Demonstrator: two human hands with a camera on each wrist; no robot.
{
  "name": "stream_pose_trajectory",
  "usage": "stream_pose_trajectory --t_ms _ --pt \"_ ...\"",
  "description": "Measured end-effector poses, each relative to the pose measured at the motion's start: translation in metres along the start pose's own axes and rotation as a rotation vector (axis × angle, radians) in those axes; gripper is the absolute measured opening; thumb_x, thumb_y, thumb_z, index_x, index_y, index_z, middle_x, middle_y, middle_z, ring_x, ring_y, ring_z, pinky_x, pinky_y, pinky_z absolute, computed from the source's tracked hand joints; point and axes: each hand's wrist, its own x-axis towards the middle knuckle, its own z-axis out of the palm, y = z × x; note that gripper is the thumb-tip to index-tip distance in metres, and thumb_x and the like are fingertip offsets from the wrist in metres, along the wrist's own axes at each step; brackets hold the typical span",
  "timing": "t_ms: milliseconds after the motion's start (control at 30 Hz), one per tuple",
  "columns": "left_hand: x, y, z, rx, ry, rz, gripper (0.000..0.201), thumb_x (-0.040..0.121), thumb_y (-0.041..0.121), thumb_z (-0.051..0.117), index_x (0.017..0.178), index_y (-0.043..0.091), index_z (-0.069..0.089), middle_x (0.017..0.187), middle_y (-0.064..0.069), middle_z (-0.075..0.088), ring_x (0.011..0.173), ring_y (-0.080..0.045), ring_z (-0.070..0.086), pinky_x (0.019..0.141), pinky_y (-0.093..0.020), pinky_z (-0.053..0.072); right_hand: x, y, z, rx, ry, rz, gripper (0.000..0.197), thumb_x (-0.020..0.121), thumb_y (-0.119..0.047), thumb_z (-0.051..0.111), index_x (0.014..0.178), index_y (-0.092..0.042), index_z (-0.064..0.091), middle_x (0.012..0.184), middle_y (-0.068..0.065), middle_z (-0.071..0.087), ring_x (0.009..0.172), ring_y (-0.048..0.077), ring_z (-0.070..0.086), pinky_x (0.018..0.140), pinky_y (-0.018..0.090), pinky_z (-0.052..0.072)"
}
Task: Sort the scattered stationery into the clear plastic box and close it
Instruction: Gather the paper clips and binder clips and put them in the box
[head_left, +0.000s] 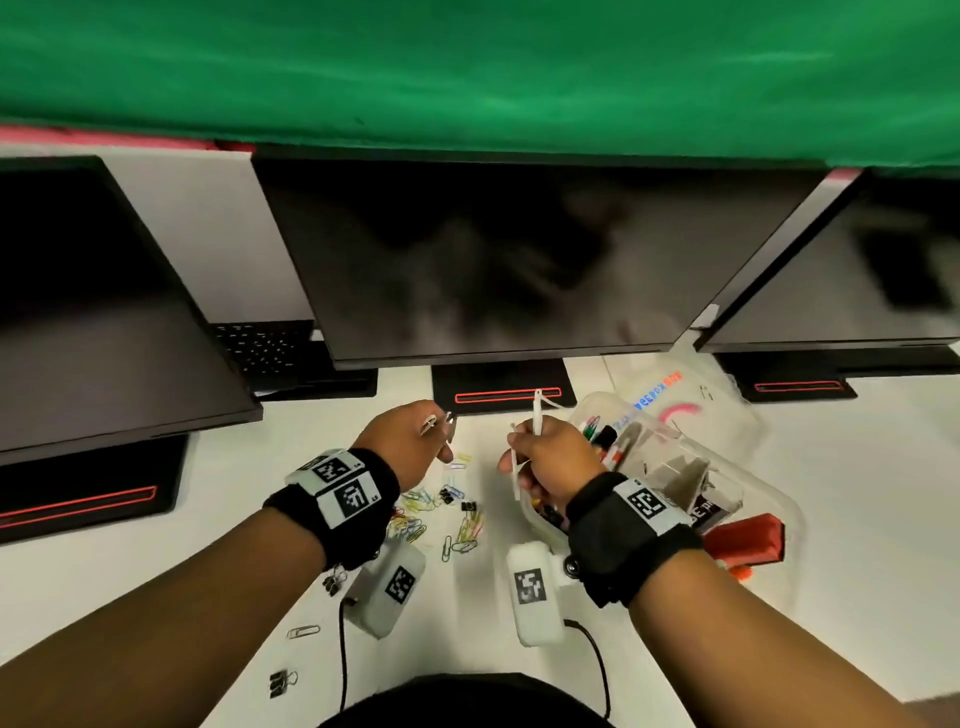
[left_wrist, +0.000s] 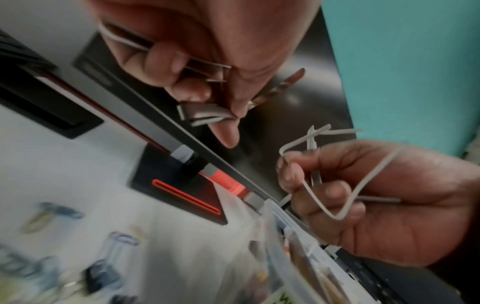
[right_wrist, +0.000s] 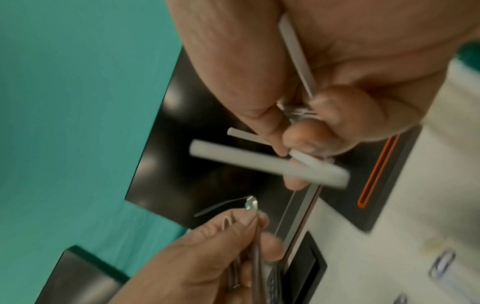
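Note:
My left hand hovers above the white desk and pinches a few large silver clips; the left wrist view shows my left hand curled round the silver clips. Just to its right, my right hand grips a bunch of white plastic strips, seen close as white strips in my right hand. The clear plastic box lies open right of that hand, with pens and a red stapler inside. Coloured paper clips lie scattered under my hands.
Three dark monitors stand along the back of the desk, their bases close behind my hands. The box's clear lid lies open behind it. Black binder clips and a silver paper clip lie near the front left edge.

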Motion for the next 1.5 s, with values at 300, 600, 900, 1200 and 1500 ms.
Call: stream_pose_trajectory --t_ms 300,600,900,1200,1500 --pt "0.003 0.081 0.061 0.208 -0.153 0.145 0.021 0.095 0.024 0.040 0.100 0.016 0.058 0.097 -0.011 0.066 0.094 -0.030 0.060 0.080 -0.033 0.047 0.005 0.018 -0.131 -0.718 0.148 0.116 0.028 0.094 -0.019 0.050 0.071 -0.007 0.060 0.090 0.020 0.063 0.071 0.025 0.055 0.056 0.023 0.038" --pt "0.015 0.116 0.099 0.464 -0.157 0.224 0.029 0.098 0.034 0.034 0.111 0.020 0.055 0.112 -0.006 0.064 0.102 -0.027 0.058 0.079 -0.028 0.040 0.050 0.056 -0.165 -1.281 0.003 0.197 0.019 0.085 -0.024 0.058 0.098 -0.012 0.065 0.104 0.009 0.070 0.095 0.028 0.067 0.084 0.034 0.054" --pt "0.030 0.124 0.123 0.528 -0.262 0.198 0.033 0.096 0.036 0.043 0.119 0.015 0.055 0.119 -0.009 0.060 0.107 -0.026 0.057 0.080 -0.029 0.040 0.045 0.017 -0.148 -1.369 -0.062 0.146 0.010 0.082 -0.009 0.060 0.073 -0.009 0.056 0.093 0.011 0.067 0.099 0.030 0.066 0.084 0.034 0.054" --pt "0.038 0.148 0.160 0.528 -0.276 0.237 0.033 0.093 0.023 0.051 0.124 0.012 0.053 0.118 -0.011 0.062 0.107 -0.028 0.059 0.091 -0.032 0.046 0.036 0.028 -0.160 -1.470 -0.005 0.059 0.018 0.087 -0.013 0.055 0.101 -0.009 0.064 0.086 0.005 0.061 0.092 0.025 0.066 0.072 0.030 0.051" --pt "0.038 0.150 0.184 0.476 -0.349 0.190 0.037 0.083 0.020 0.062 0.119 0.012 0.054 0.113 -0.010 0.065 0.103 -0.028 0.063 0.086 -0.034 0.052 0.028 0.028 -0.164 -1.502 -0.013 0.005 0.020 0.090 -0.017 0.051 0.104 -0.009 0.063 0.106 0.007 0.067 0.097 0.024 0.065 0.076 0.029 0.049"
